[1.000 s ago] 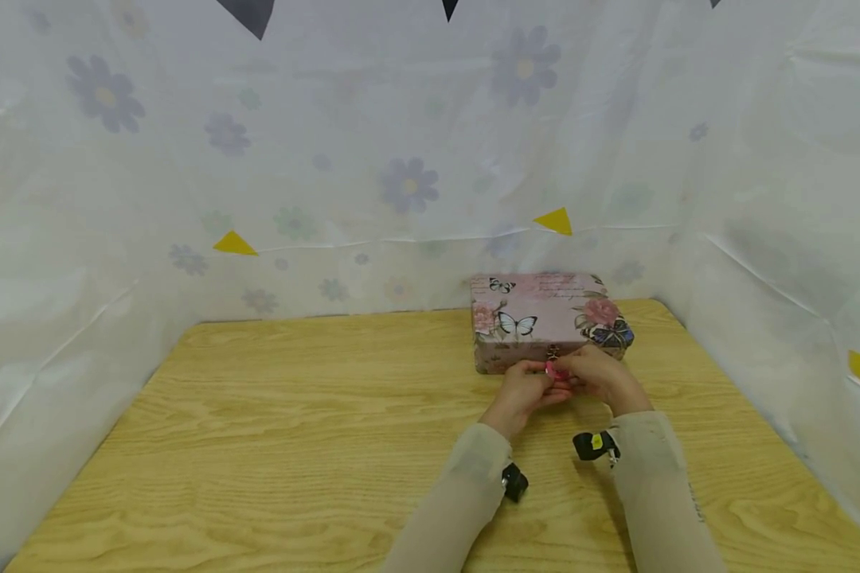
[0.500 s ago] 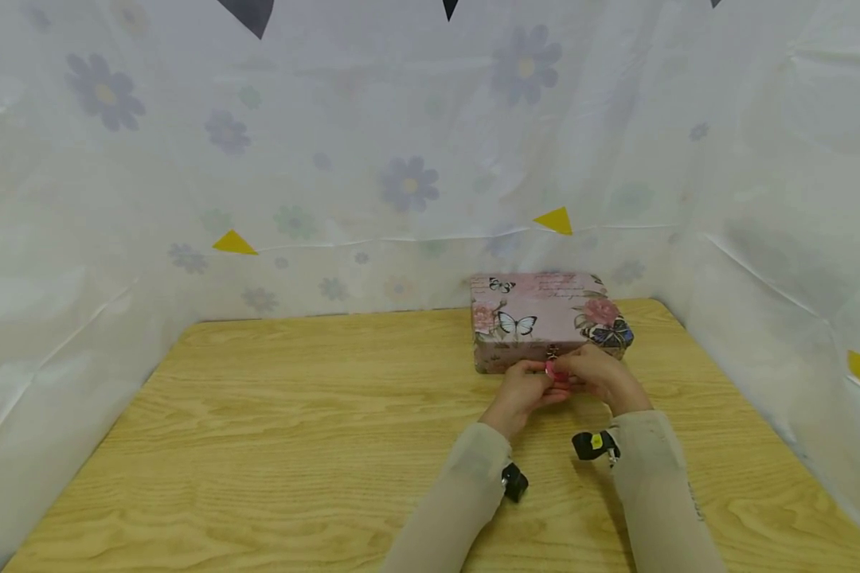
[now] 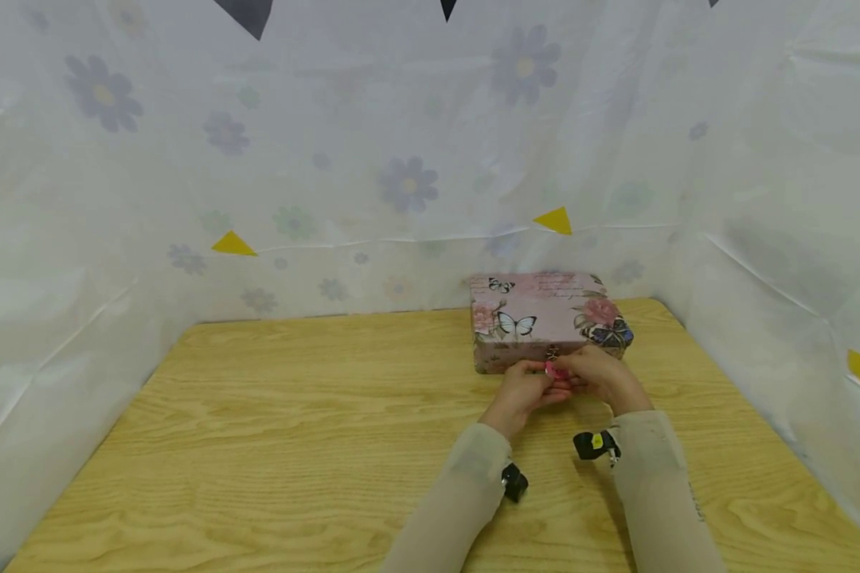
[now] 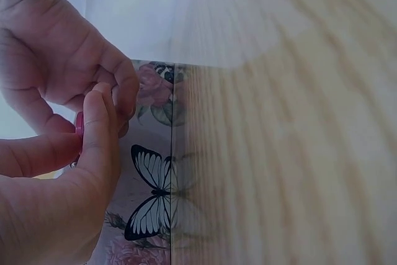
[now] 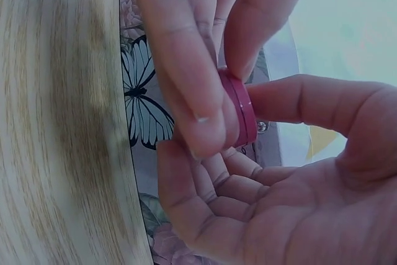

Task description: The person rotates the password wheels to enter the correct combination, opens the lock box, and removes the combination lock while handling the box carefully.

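Note:
A pink box (image 3: 537,306) printed with roses and butterflies stands shut at the back right of the table. In front of its metal clasp (image 3: 553,351) is a small pink padlock-like piece (image 3: 554,370), seen edge-on as a two-layered disc (image 5: 244,111) in the right wrist view. My left hand (image 3: 521,396) pinches this piece between thumb and index finger. From the other side my right hand (image 3: 602,377) holds it too, thumb tip against its face and fingers curled beneath. Fingers hide most of the piece and any link to the clasp.
The wood-grained table (image 3: 294,414) stretches left and forward of the box. A white flowered curtain (image 3: 315,159) rises right behind the box and along both sides. Each wrist carries a black camera strap, one of them (image 3: 593,446) on the right.

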The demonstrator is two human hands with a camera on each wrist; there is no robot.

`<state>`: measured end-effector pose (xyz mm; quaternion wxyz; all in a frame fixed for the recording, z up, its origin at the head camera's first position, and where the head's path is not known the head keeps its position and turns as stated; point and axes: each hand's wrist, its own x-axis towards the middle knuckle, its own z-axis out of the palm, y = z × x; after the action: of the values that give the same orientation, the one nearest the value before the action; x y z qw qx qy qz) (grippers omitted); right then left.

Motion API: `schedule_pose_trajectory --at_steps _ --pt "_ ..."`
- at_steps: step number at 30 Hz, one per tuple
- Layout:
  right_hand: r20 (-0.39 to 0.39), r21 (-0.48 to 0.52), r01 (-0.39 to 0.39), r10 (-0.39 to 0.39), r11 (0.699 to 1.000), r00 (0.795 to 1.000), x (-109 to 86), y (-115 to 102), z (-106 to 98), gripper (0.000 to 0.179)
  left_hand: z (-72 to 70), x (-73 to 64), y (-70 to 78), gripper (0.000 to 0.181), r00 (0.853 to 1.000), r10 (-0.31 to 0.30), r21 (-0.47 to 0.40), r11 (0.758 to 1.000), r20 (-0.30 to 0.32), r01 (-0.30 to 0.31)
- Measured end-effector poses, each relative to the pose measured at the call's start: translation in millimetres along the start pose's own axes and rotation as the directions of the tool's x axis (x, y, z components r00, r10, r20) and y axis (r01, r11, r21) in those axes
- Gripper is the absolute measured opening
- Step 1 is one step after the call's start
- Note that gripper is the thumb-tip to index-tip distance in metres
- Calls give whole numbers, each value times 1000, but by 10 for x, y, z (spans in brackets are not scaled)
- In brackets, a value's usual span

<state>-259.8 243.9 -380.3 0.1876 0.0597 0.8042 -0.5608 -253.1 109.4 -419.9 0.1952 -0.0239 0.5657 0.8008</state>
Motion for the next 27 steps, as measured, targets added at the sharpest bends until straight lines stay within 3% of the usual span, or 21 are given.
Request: schedule_pose_trajectory --at_steps 27 --pt "20 61 13 -15 998 1000 5 2 -13 23 5 -9 -8 22 1000 15 -4 1000 -6 -15"
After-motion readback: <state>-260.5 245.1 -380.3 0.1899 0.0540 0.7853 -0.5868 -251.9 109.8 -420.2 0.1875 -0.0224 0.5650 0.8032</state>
